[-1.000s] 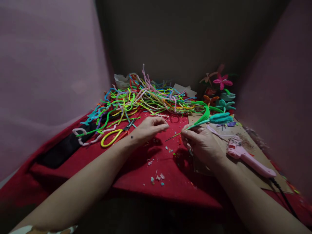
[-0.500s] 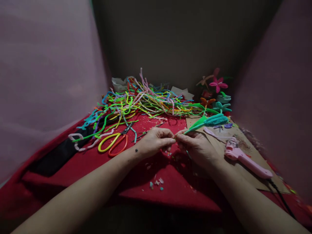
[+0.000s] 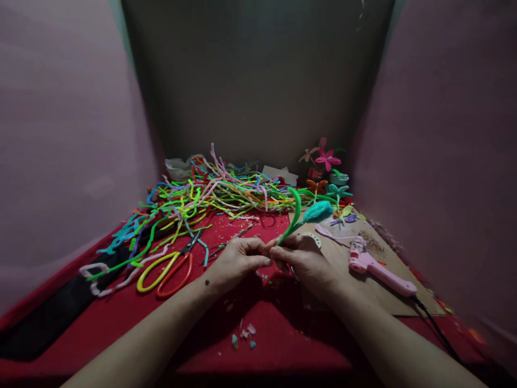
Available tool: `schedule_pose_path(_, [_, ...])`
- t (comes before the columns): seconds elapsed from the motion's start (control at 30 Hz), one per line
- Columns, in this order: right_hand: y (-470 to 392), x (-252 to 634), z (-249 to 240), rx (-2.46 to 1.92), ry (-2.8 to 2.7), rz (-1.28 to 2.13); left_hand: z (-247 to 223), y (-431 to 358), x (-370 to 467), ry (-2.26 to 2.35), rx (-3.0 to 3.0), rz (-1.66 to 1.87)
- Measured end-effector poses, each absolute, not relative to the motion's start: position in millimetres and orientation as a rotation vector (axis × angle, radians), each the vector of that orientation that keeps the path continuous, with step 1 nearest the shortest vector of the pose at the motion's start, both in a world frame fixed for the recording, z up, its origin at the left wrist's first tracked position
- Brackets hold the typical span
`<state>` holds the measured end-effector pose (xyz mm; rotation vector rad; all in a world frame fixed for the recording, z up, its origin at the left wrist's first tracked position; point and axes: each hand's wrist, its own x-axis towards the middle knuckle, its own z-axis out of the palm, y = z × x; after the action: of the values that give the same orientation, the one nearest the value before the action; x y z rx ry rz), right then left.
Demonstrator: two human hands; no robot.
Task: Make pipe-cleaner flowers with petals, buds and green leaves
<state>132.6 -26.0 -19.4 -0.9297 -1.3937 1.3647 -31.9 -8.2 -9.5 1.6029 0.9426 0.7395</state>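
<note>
A pipe cleaner flower (image 3: 319,212) with a teal bud and a bright green curved leaf (image 3: 298,207) rises from between my hands. Its lower stem sits in the pinched fingers of my right hand (image 3: 305,264). Fingertip to fingertip with it, my left hand (image 3: 244,257) is closed as well, at the stem's lower end; the fingers hide exactly what they grip there. Left of my left hand lie scissors (image 3: 174,269) with one yellow and one red handle, blades partly apart. A short teal pipe cleaner piece (image 3: 205,253) lies by the blades.
A tangled heap of colourful pipe cleaners (image 3: 226,188) spans the back of the red cloth (image 3: 278,345). On the right, a pink glue gun (image 3: 379,272) with a black cord rests on a cardboard sheet (image 3: 343,296). Finished flowers (image 3: 328,160) stand behind it. A black strip (image 3: 52,318) lies at left.
The view has shifted, so the table appears lower and further left. The held flower is more upright, and its green leaf now stands apart from the teal bud.
</note>
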Motion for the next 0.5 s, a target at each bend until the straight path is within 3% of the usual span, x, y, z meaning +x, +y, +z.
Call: schedule_pose_path(0.5, [-24.2,128.5,-20.8,-0.716,-1.180,1.364,-4.5,-17.9,-22.0,1.019,1.589,0.883])
